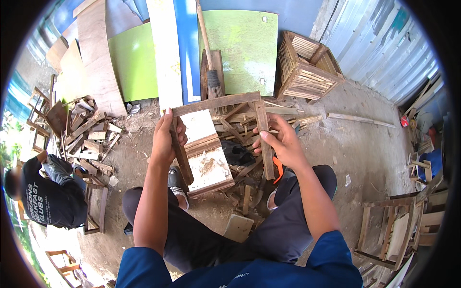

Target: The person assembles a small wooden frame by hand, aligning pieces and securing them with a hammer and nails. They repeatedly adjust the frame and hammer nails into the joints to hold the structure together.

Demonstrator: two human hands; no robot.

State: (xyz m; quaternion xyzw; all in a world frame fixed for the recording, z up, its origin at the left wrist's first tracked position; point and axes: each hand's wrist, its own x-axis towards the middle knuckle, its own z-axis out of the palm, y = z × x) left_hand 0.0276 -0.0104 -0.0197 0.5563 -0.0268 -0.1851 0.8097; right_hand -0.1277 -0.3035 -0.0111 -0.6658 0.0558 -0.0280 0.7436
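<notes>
Both hands hold up a three-sided wooden frame (216, 102), made of one long top bar and two bars hanging from its ends. My left hand (168, 137) is wrapped round the left bar just below the corner. My right hand (278, 139) grips the right bar, thumb in front of it. Below the frame, between my feet, sits a low wooden block (209, 170) with a pale, dusty top. Part of an orange-handled tool (277, 170) shows behind the right bar's lower end; its kind is hidden.
Wood scraps (89, 139) are heaped at the left, near a seated person (53, 192) in black. A broom (212, 81) leans on green and blue panels at the back. A slatted wooden crate (309, 67) stands back right, wooden chair frames (389, 230) at the right.
</notes>
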